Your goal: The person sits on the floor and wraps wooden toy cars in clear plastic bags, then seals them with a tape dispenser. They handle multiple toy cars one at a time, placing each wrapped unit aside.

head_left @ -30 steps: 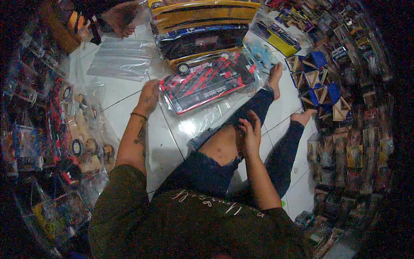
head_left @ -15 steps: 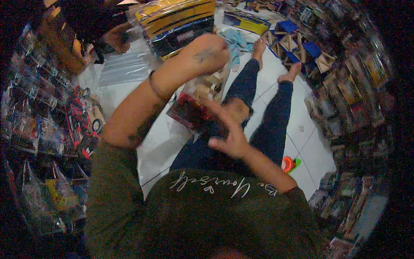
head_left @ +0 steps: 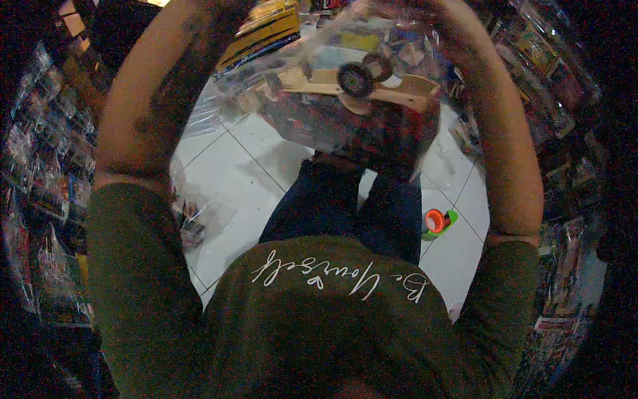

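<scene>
A clear plastic bag hangs stretched between my raised arms, above my lap. Inside it is a wooden toy vehicle with black wheels and pale wood parts; dark red pieces show blurred below. My left forearm rises to the upper edge, where the left hand is cut off. On the other side my right forearm bends inward along the bag. Only a smeared bit of my right hand may show at the upper edge, so its fingers cannot be made out.
An orange and green tape dispenser lies on the white tiled floor to the right of my legs. Many plastic-wrapped packages are stacked along both sides. Yellow and black wrapped packs stand at the far left.
Both arms have risen and spread toward the upper edge. The bagged toy has come up from near my lap and now looks larger. My right hand, open before, has moved up and away.
</scene>
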The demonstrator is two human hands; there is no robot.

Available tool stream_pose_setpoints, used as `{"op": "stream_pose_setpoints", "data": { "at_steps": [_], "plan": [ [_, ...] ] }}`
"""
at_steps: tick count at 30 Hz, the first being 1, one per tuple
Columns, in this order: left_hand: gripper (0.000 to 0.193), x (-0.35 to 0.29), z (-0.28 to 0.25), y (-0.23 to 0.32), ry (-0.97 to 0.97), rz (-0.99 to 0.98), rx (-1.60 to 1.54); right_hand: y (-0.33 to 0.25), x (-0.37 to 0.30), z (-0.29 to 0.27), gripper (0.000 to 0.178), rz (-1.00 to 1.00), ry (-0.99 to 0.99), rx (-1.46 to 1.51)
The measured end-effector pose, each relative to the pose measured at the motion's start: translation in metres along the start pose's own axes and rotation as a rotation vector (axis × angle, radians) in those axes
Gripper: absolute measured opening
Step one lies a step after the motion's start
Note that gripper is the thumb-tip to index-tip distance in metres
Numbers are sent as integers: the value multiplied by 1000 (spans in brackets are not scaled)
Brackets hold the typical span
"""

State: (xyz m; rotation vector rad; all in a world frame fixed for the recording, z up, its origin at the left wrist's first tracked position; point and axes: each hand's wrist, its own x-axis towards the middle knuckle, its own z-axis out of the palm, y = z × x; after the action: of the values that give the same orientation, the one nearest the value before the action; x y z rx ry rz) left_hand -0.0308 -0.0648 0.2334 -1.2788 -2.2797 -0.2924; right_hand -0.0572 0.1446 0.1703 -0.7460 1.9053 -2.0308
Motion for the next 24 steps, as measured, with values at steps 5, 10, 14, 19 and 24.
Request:
{"op": "stream_pose_setpoints", "data": {
  "at_steps": [5,10,14,19,24],
  "plan": [
    [98,-146,97,53,-134,-481,278,16,-11,-56,42,-184,149,-24],
    [31,-260,184,68,-71,-1031,-138,25,-41,-91,34,-82,249,-246],
    [21,-251,125,33,183,-981,-340,19,-90,-115,40,-96,450,-321],
    [42,-213,68,13,-78,-919,-561,40,-139,-151,47,-42,506,-518],
    [39,-221,112,14,70,-691,-610,129,-182,-144,66,66,-88,456]
  ]
}}
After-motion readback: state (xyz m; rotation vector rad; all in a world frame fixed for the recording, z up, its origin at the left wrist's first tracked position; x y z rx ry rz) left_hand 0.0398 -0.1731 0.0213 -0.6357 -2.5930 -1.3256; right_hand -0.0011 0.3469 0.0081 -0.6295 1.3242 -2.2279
